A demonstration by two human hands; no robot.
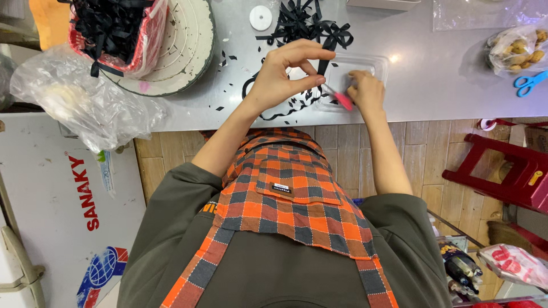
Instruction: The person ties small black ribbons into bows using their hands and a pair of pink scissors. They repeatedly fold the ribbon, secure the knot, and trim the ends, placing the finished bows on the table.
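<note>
Grey counter [434, 85]: your work surface. White round tray [182, 51], at 10 o'clock, holds a red bag of ribbon. Clear plastic tray [371, 64], centre. Your left hand [282, 77] pinches a black ribbon strip [323, 63] over it. Your right hand [365, 91], at 3 o'clock of the left, grasps a pink tool [344, 101]. Blue scissors [530, 82], far 3 o'clock.

Premises appear to be a small shop or home craft counter where I work. Evidence: grey countertop [434, 85] strewn with black ribbon bows [308, 25] and clippings; basket of ribbon [114, 28] at the far left corner; chest freezer [57, 217] beside it; red plastic stool [508, 171]; wood-look tiled floor [342, 148].
</note>
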